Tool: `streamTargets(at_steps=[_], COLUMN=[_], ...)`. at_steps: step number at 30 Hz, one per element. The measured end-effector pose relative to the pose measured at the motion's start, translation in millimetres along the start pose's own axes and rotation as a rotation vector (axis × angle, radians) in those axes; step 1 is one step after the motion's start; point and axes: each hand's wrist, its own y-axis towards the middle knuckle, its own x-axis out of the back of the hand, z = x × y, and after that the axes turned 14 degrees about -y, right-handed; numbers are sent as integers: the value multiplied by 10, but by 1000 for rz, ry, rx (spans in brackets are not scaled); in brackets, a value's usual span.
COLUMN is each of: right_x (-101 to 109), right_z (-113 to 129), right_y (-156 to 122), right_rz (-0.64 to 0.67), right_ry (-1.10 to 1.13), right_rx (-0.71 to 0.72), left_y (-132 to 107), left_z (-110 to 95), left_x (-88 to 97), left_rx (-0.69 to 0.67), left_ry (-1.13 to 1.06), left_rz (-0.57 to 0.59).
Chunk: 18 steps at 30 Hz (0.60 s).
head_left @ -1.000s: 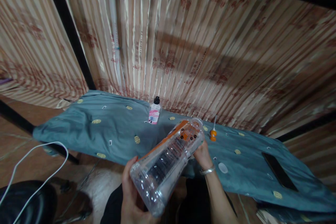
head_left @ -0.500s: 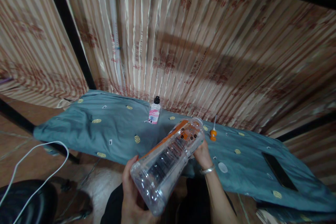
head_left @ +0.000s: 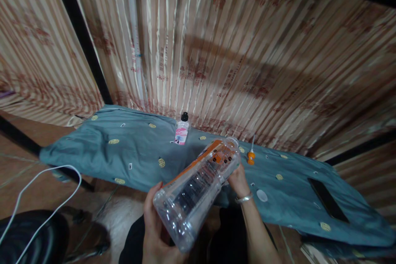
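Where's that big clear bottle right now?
Low and central in the head view: the big bottle is held between the left hand at its base and the right hand near its neck.

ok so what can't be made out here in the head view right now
All in the head view:
Right hand: most of its fingers are hidden behind the large clear bottle.
Left hand: its wrist is cut off by the bottom edge.
Small bottle: its label print is too small and blurred to read.
White cable: cut off by the left edge.
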Motion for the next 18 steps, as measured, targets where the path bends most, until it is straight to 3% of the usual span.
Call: streamTargets(at_steps=[4,13,18], right_x=[10,23,18], right_z=[25,26,18], right_y=[11,0,-8], right_rz=[-10,-3,27], right_ry=[13,24,60], right_rx=[6,-11,-13], left_y=[16,-31,22], left_z=[-4,-54,-5], left_x=[12,-58,35], left_rx=[57,45,-45], left_ry=[-23,-16,17], left_rz=[-22,-19,57])
